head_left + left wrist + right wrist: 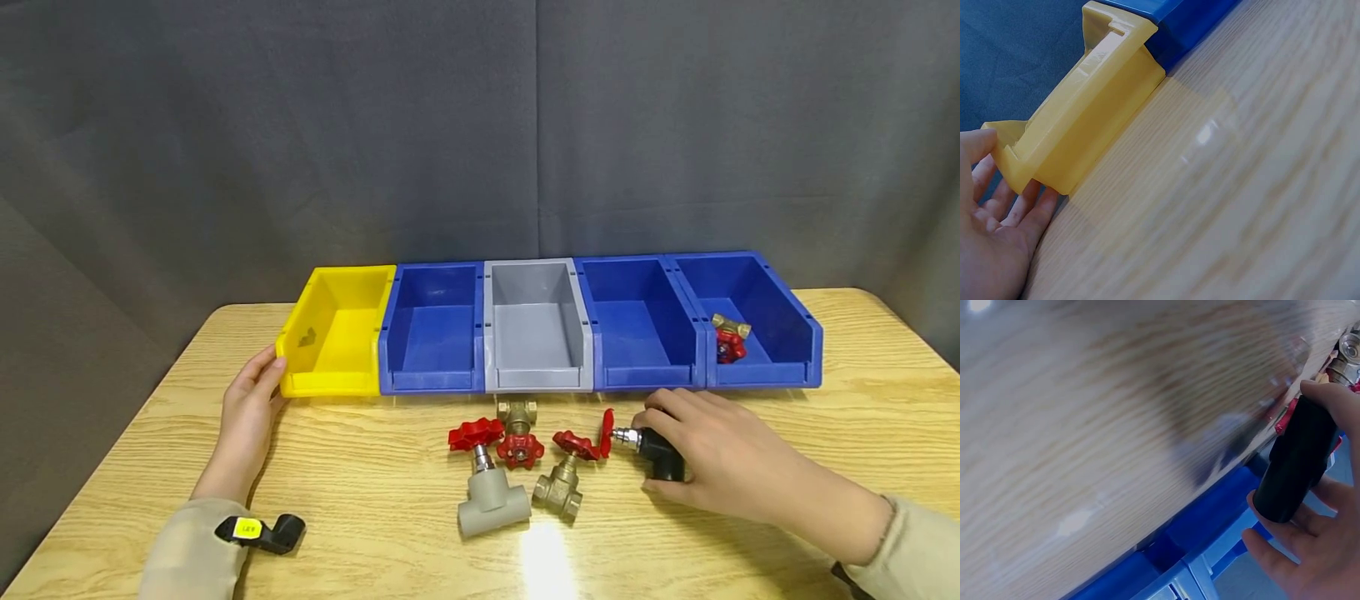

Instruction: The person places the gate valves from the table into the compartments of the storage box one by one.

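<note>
That small yellow rectangular label (247,528) on the black curved plastic wrist gadget (276,538) has lettering (248,529), too blurry to read.

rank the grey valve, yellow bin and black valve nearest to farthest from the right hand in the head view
From the right hand:
1. Black valve: in its grip, between thumb and fingers.
2. Grey valve: to its left, on the table.
3. Yellow bin: farther left, at the end of the row of bins.
</note>
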The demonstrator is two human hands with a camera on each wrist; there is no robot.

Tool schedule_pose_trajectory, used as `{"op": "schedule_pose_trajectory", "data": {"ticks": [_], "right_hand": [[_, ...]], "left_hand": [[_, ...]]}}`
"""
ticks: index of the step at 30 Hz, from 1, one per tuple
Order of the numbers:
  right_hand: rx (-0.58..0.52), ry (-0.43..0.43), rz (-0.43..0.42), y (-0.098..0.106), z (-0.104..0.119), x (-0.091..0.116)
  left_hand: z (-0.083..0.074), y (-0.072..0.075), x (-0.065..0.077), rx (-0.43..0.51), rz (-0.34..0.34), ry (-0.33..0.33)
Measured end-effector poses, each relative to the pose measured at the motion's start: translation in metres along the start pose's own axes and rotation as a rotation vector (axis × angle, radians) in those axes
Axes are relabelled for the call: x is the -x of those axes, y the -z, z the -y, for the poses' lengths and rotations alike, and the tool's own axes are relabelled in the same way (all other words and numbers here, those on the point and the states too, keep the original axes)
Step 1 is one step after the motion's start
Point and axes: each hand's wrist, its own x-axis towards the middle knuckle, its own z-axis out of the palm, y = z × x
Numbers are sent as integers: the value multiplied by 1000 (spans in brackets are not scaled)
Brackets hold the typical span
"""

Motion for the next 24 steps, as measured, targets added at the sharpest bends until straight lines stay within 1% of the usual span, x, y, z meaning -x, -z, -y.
{"op": "schedule_pose_trajectory", "data": {"ticks": [6,12,24], "right_hand": [[15,17,-33,1,1,1],[13,19,-45,2,1,3],[9,51,-112,6,3,4]], "left_hand": [[1,-1,0,8,3,2],[0,-1,1,0,5,2],[0,0,0,-3,0,1]]}}
